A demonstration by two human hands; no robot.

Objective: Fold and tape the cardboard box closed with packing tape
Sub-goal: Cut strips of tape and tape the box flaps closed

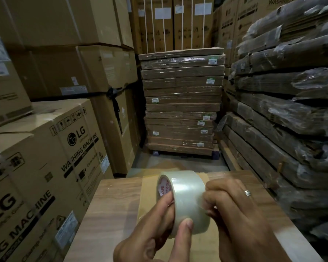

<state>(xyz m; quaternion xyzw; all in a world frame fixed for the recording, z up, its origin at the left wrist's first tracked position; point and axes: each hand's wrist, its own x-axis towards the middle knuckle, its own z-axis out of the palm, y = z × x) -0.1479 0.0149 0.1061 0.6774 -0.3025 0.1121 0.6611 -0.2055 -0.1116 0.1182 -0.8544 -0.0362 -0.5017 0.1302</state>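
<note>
- Many stacked cartons [45,152] around wooden bench [112,201]; flat cardboard box [150,190] lying on it.
- Left hand [155,235] clamped on tape roll [186,199] above box.
- Right hand [235,210] curled, fingertips [206,203] pinching roll's right side.

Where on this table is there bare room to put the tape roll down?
Bare wood of the table lies left of the flat cardboard, up to the table's left edge. The middle is crowded: left hand, right hand and tape roll over the cardboard.
</note>
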